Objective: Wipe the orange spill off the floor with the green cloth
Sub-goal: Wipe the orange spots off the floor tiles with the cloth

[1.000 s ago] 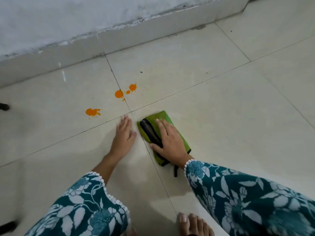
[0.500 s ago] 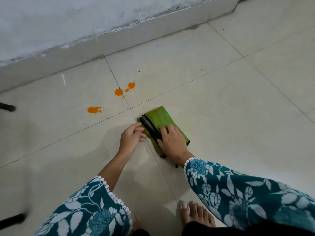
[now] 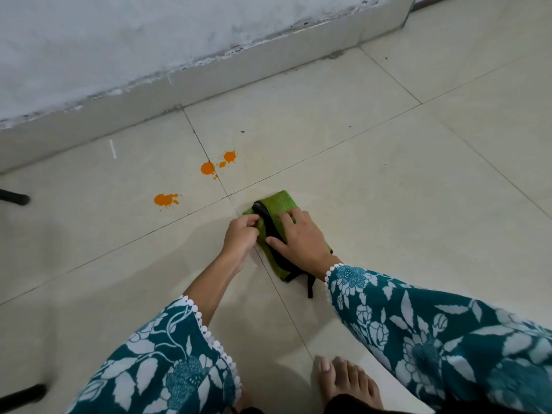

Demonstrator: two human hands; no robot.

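Cloth (image 3: 280, 201), green with a black strap, lies folded on the floor (image 3: 388, 189), half hidden under my flat, open right hand (image 3: 301, 237), its edge pinched by my left hand (image 3: 242, 234), orange spill (image 3: 209, 168) nearby.

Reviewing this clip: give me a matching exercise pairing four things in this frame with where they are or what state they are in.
Things:
1. folded green cloth
2. orange spill
3. left hand
4. right hand

States:
A. pinching the cloth's left edge
B. spread flat on top of the cloth
C. unwiped, in separate blotches toward the wall
D. lying on the floor tile under both hands

Pairs: 1-D, 2-C, 3-A, 4-B
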